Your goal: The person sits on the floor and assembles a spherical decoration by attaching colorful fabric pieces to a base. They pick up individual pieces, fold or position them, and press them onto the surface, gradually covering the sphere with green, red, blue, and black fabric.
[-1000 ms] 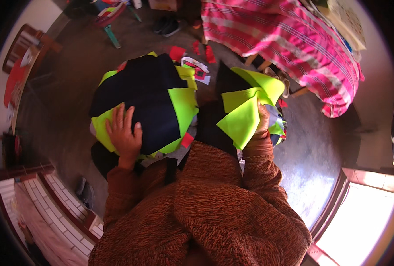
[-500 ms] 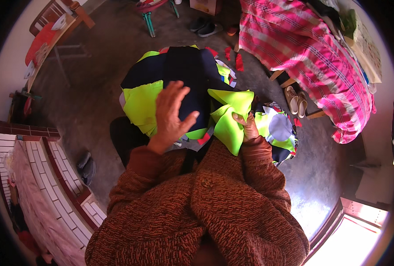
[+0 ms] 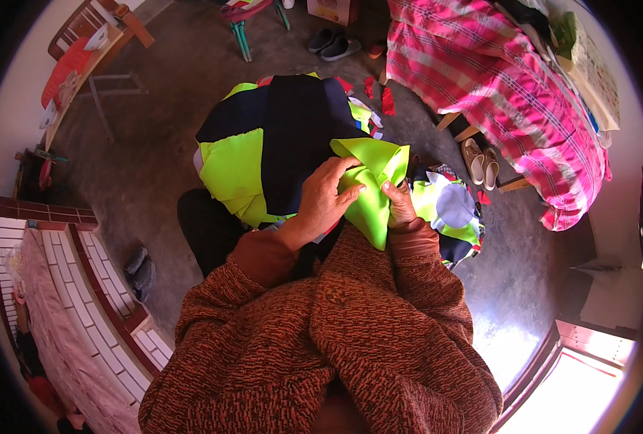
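Observation:
A bright yellow-green piece of cloth (image 3: 371, 199), folded over on itself, hangs above my lap. My right hand (image 3: 402, 206) pinches it at its right side, thumb on top. On its left side my left hand (image 3: 325, 199) has its fingers curled against the cloth and its thumb laid on it. Just beyond and to the left spreads a heap of cloth pieces, with dark navy cloth (image 3: 296, 123) on top and yellow-green cloth (image 3: 231, 173) along its left side. The lower edge of the heap is partly hidden by my left hand.
A smaller pile of scraps (image 3: 452, 210) lies right of my right hand. Red scraps (image 3: 387, 101), dark slippers (image 3: 336, 47) and beige shoes (image 3: 482, 163) are on the floor. A pink checked cloth (image 3: 495, 94) covers furniture at right; a green-legged stool (image 3: 240, 36) stands far off.
My left hand, raised with fingers spread before, has come down and right onto the yellow-green cloth. My right hand keeps its hold, and the cloth has shifted slightly left.

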Demonstrator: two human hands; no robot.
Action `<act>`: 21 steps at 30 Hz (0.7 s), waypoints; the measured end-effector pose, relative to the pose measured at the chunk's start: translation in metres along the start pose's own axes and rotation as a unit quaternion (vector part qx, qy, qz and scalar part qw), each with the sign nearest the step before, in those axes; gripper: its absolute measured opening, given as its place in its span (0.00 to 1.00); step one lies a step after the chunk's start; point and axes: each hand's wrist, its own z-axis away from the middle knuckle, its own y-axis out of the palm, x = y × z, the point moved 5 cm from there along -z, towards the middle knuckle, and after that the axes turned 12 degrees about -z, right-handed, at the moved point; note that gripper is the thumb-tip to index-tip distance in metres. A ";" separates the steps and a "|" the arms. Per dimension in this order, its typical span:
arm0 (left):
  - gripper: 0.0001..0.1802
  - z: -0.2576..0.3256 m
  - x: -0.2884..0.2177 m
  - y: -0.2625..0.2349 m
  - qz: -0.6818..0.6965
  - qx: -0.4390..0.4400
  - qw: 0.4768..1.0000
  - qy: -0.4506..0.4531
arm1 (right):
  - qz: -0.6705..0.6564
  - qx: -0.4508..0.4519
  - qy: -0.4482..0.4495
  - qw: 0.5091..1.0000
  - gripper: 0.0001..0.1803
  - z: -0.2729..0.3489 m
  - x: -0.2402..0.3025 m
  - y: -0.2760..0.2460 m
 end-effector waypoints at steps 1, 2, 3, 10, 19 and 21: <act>0.20 0.000 0.000 0.001 0.001 0.003 1.000 0.000 | -0.017 0.002 0.006 1.000 0.28 0.000 -0.001 -0.001; 0.20 0.000 0.001 0.002 0.002 0.005 1.000 0.000 | -0.034 0.004 0.013 0.999 0.29 -0.001 -0.004 -0.004; 0.19 -0.001 0.001 0.002 0.000 0.001 1.000 0.003 | -0.050 0.006 0.019 0.999 0.30 -0.002 -0.005 -0.005; 0.14 -0.003 0.001 0.003 -0.001 -0.016 1.000 0.002 | -0.044 -0.035 0.053 0.997 0.29 -0.003 -0.005 -0.003; 0.15 -0.003 -0.009 -0.004 -0.088 -0.049 0.994 0.041 | -0.012 -0.060 0.052 0.997 0.25 -0.004 -0.005 0.011; 0.15 -0.002 -0.014 -0.005 -0.121 -0.068 0.987 0.086 | -0.010 -0.067 0.055 0.996 0.25 -0.004 -0.006 0.009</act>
